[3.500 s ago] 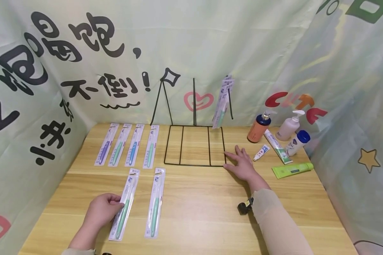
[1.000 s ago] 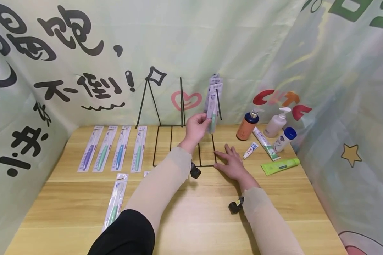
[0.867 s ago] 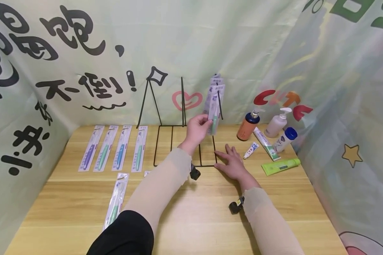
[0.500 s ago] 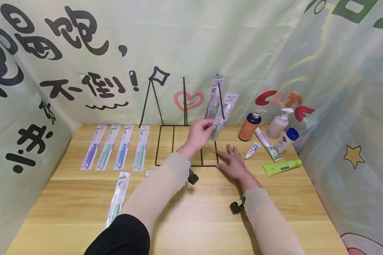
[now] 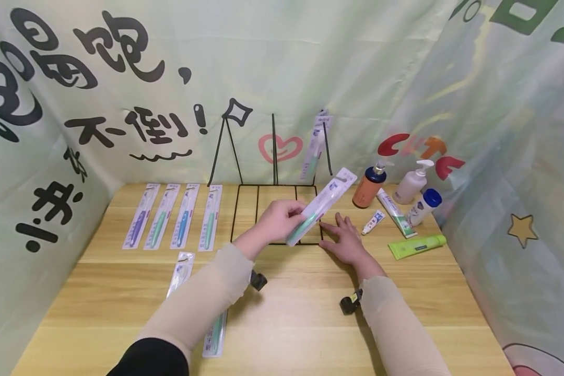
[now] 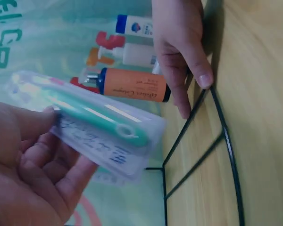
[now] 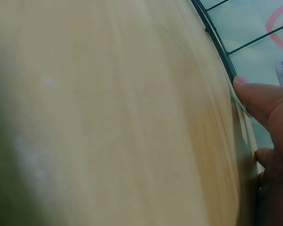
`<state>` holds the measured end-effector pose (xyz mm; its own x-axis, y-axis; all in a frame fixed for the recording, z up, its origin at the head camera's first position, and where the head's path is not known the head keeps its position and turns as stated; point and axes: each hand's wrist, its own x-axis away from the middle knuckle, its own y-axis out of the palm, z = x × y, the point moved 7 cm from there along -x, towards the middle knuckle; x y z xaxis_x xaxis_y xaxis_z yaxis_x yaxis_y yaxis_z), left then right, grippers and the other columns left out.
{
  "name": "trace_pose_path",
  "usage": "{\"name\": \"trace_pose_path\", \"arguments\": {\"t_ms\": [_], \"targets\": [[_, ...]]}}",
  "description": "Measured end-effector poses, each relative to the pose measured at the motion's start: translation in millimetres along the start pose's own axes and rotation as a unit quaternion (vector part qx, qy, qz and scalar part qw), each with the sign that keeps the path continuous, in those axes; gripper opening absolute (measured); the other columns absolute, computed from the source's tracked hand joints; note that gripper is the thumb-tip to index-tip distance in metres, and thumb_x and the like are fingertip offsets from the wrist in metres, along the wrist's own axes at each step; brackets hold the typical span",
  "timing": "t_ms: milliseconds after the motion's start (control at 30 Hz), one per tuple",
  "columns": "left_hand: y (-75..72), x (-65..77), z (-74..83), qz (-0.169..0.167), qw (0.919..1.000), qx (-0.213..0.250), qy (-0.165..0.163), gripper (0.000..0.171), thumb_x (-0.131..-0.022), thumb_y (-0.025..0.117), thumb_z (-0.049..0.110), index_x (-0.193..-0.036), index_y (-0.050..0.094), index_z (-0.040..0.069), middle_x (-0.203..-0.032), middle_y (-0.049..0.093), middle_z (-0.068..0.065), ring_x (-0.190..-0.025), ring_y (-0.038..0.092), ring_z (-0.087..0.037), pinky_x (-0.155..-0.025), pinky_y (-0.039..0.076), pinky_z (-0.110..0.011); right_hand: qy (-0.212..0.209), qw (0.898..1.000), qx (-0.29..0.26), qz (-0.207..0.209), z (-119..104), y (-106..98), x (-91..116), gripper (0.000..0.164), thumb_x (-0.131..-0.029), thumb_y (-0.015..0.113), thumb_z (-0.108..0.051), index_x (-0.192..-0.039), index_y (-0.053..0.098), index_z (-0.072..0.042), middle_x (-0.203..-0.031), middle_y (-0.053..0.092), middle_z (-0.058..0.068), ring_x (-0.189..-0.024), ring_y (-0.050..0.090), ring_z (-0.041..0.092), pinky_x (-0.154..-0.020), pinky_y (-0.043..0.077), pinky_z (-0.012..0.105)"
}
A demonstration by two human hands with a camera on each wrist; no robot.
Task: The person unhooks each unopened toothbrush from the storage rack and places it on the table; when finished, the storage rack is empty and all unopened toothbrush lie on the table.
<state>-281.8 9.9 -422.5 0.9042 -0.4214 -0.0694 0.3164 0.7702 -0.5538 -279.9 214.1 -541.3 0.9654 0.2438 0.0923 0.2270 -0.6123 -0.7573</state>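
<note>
My left hand (image 5: 278,222) pinches a packaged toothbrush (image 5: 323,202) with a green handle, held tilted over the black wire rack (image 5: 274,151). In the left wrist view, the thumb lies on the clear blister of the toothbrush pack (image 6: 99,117) and the fingers are beneath it. My right hand (image 5: 345,243) rests on the table with fingers spread, thumb and a fingertip at the rack's right base corner. The right wrist view shows that thumb (image 7: 259,94) against the rack's wire. More packaged toothbrushes (image 5: 316,146) hang on the rack's right arm.
Several packaged toothbrushes (image 5: 183,219) lie in a row left of the rack. Two more sit nearer, one pack (image 5: 181,269) and another (image 5: 216,334), partly under my left arm. At right stand an orange bottle (image 5: 367,188), a pump bottle (image 5: 410,185), and a green tube (image 5: 415,247).
My left hand first touched a toothbrush pack on the table, then gripped one at the rack's right arm. That pack has come off the arm, down and toward me. The right hand stays put.
</note>
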Motion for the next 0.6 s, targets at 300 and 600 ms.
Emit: {"name": "trace_pose_path", "arguments": {"t_ms": [300,600], "targets": [[-27.8,76.7,-45.3,-0.008,0.9965,0.002,-0.083,0.021,-0.099,0.072,0.006,-0.119,0.078,0.005,-0.11,0.075,-0.009,-0.088,0.07,-0.018,-0.076,0.062,-0.034,-0.014,1.0,0.002,0.0,-2,0,1,0.061,-0.101,0.073,-0.03,-0.155,0.054,-0.009,-0.172,0.01,0.031,-0.156,-0.002,0.056,-0.123,0.001,0.073],[-87.6,161.7,-105.8,0.086,0.9834,0.055,-0.15,0.032,-0.094,0.074,0.001,-0.125,0.07,-0.008,-0.105,0.074,-0.015,-0.078,0.067,-0.02,-0.066,0.062,-0.035,-0.021,1.0,-0.006,0.002,-3,-1,2,0.061,-0.102,0.073,-0.028,-0.155,0.053,-0.008,-0.172,0.009,0.032,-0.156,-0.004,0.056,-0.123,-0.001,0.073]]}}
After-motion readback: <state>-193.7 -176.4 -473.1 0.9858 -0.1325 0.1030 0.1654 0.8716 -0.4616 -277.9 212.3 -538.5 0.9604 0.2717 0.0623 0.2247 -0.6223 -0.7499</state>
